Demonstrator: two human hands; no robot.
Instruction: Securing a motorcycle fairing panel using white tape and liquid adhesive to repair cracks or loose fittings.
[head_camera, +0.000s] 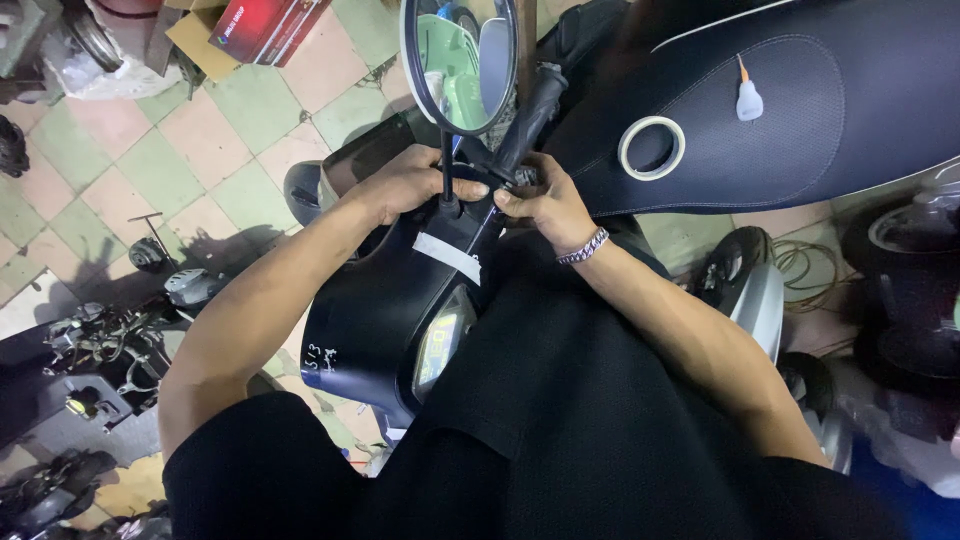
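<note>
The mirror stem (446, 170) rises from the dark scooter handlebar cover (385, 300) just in front of my chest, and both my hands meet at its base. My left hand (410, 185) curls around the foot of the stem, thumb lying across it. My right hand (545, 205) is pinched narrow beside the black grip (530, 115); what its fingertips hold is too small and hidden to make out. A strip of pale tape (447, 256) crosses the cover. The round mirror (460, 60) is cut off at the top. On the seat (800, 110) lie a tape roll (652, 148) and a small glue bottle (748, 98).
</note>
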